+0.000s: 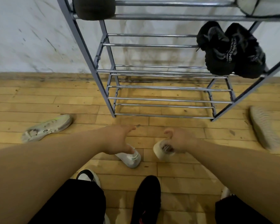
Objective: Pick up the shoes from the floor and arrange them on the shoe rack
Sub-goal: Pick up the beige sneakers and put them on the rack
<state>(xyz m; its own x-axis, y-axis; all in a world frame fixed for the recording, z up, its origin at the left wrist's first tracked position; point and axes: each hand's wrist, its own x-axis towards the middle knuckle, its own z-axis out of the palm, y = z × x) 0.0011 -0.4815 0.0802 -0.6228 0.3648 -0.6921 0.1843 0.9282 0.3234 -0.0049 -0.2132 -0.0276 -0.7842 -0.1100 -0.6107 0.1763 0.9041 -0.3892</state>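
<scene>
Two white sneakers lie on the wooden floor in front of the metal shoe rack (160, 71). My left hand (118, 139) rests over the left white sneaker (131, 159), whose heel with a green stripe shows; whether the fingers grip it is hidden. My right hand (179, 139) is closed on the right white sneaker (162, 151), which is tipped so its heel faces me. A pair of black sneakers (229, 50) sits on a middle shelf at the right. A dark shoe (94, 7) and a pale shoe (262, 5) sit on the top shelf.
A worn white sneaker (47, 128) lies on its side at the left. A beige shoe (263, 126), sole up, lies right of the rack. A black shoe (147, 198) and a white-and-black shoe (87, 177) lie near my legs. The rack stands against a stained white wall.
</scene>
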